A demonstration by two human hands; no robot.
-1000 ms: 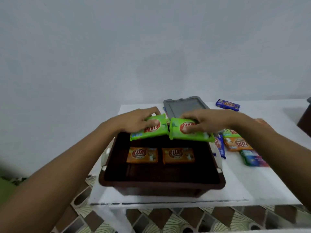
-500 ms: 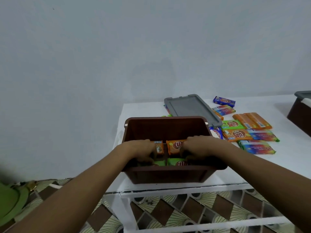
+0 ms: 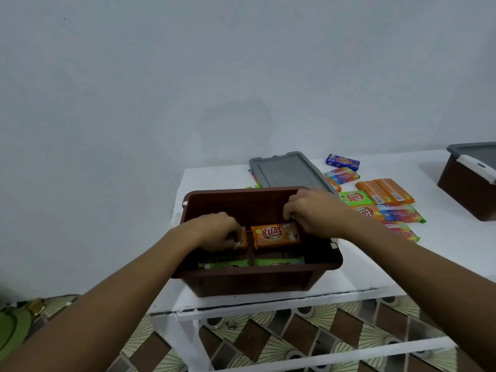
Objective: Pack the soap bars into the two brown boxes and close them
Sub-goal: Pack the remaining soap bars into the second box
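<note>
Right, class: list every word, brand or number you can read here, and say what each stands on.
"KUAT": right orange soap bar in the brown box, last letter faint.
"KUA": green soap bar on the table, upside down.
Left orange soap bar: print hidden by the left hand.
Blue soap bar and the rest: too blurred to read.

Left hand [image 3: 214, 232] grips the left orange bar [image 3: 243, 238], right hand [image 3: 314, 214] the right orange bar [image 3: 276, 234], inside the brown box [image 3: 241, 201].

Both arms are reaching forward; the left hand [image 3: 214, 232] is gripping the left orange bar [image 3: 243, 238], and the right hand [image 3: 314, 213] is pinching the right orange bar [image 3: 276, 234].
</note>
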